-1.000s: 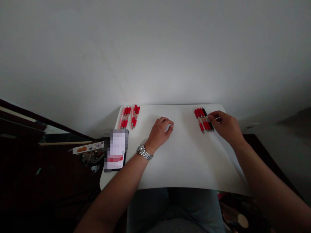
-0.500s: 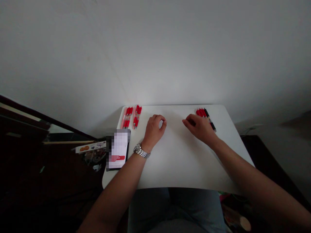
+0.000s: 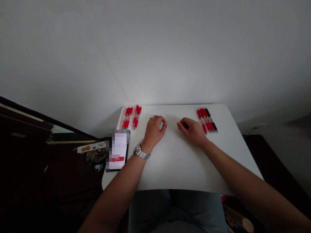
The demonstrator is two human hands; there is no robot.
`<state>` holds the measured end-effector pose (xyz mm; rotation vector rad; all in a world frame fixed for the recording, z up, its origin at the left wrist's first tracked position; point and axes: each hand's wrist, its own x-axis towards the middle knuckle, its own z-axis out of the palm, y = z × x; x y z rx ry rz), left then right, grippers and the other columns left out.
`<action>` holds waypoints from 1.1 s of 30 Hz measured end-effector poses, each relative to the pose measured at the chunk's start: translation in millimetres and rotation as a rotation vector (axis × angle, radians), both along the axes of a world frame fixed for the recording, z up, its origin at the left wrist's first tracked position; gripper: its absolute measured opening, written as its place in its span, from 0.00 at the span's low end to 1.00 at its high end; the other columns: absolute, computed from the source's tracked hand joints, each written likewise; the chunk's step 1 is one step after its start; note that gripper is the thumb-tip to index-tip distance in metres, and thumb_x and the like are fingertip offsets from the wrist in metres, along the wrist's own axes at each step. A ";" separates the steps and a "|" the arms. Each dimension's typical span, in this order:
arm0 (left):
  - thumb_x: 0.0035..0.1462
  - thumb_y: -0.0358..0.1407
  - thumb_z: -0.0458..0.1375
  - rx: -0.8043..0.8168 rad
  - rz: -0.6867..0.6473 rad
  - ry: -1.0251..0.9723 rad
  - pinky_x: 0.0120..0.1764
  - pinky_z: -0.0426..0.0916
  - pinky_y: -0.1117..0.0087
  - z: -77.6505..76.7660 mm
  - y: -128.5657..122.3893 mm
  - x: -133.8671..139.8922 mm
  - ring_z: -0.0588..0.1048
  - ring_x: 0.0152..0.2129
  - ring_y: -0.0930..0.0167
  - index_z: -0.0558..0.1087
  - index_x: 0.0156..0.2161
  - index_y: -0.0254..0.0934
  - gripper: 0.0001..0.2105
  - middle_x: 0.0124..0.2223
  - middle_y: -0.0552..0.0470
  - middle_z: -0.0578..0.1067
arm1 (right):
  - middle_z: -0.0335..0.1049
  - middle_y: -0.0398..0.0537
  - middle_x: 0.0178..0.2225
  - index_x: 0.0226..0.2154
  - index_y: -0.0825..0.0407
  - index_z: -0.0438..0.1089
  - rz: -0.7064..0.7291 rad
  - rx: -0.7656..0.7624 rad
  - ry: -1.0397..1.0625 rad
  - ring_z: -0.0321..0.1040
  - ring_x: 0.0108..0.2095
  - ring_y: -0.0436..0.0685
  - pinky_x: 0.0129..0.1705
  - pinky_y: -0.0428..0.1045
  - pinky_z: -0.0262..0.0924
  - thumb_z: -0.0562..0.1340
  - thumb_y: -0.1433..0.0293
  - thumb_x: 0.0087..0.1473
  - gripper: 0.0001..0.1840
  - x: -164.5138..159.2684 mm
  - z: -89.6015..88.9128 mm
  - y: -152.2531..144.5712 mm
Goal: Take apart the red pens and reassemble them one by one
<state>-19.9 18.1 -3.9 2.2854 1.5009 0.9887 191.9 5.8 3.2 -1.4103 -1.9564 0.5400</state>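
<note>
My left hand [image 3: 155, 129], with a silver watch on its wrist, rests over the table's middle. Its thumb and forefinger meet in a ring, and nothing shows in them. To its right, my right hand [image 3: 191, 129] is curled, thumb against the fingers, also with nothing visible in its grip. Just beyond that hand lies a row of red pens [image 3: 204, 118] with a black pen [image 3: 211, 119] at the right end. Left of my left hand are more red pens [image 3: 127, 118], and a second small bunch of red pens [image 3: 136, 118] lies beside them.
A white table [image 3: 175, 168] stands against a grey wall [image 3: 170, 58]. On its left edge lies a phone [image 3: 119, 149] with a lit, partly blurred screen. Lower left, a sticker-covered strip [image 3: 91, 148] sits beside the table above dark clutter.
My right hand has moved left, off the right-hand pens, so the whole row now shows. My left hand has stayed nearly still.
</note>
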 end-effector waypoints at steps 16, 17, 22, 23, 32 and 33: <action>0.66 0.31 0.55 0.013 -0.011 0.035 0.51 0.68 0.61 8.5 0.6 -0.7 0.72 0.44 0.64 0.72 0.43 0.38 0.04 0.44 0.47 0.75 | 0.64 0.43 0.25 0.30 0.50 0.66 0.015 0.021 0.089 0.60 0.26 0.53 0.30 0.49 0.54 0.59 0.61 0.63 0.13 5.2 -3.5 -0.3; 0.66 0.31 0.55 0.017 -0.003 0.052 0.51 0.68 0.60 10.8 0.7 -1.8 0.72 0.45 0.64 0.72 0.44 0.38 0.05 0.45 0.47 0.75 | 0.64 0.43 0.25 0.30 0.50 0.66 0.015 0.027 0.093 0.60 0.26 0.53 0.30 0.49 0.54 0.59 0.61 0.63 0.13 5.3 -3.8 -0.3; 0.67 0.35 0.54 0.057 0.101 0.169 0.52 0.68 0.57 25.9 1.5 -17.4 0.73 0.46 0.61 0.73 0.46 0.37 0.07 0.46 0.45 0.75 | 0.64 0.43 0.25 0.30 0.50 0.65 0.003 0.038 0.123 0.61 0.26 0.52 0.30 0.49 0.54 0.59 0.61 0.63 0.12 5.9 -4.6 -0.9; 0.67 0.35 0.54 0.072 0.139 0.187 0.53 0.68 0.56 28.8 1.8 -22.8 0.73 0.47 0.60 0.73 0.46 0.37 0.08 0.46 0.44 0.75 | 0.64 0.43 0.25 0.30 0.50 0.65 0.003 0.037 0.127 0.60 0.26 0.52 0.30 0.49 0.54 0.59 0.61 0.63 0.12 6.1 -4.8 -1.0; 0.66 0.38 0.52 0.071 0.386 0.435 0.53 0.67 0.52 41.0 1.5 -76.0 0.72 0.49 0.53 0.73 0.48 0.34 0.12 0.50 0.38 0.74 | 0.63 0.42 0.24 0.30 0.50 0.65 0.000 0.029 0.126 0.59 0.25 0.52 0.30 0.49 0.53 0.58 0.60 0.63 0.13 6.3 -5.0 -0.5; 0.66 0.38 0.52 0.057 0.397 0.454 0.52 0.67 0.52 41.5 0.8 -79.1 0.72 0.48 0.54 0.73 0.48 0.34 0.12 0.50 0.38 0.74 | 0.63 0.42 0.24 0.30 0.50 0.65 0.001 0.028 0.125 0.59 0.25 0.52 0.30 0.49 0.53 0.58 0.60 0.63 0.14 6.3 -5.0 -0.4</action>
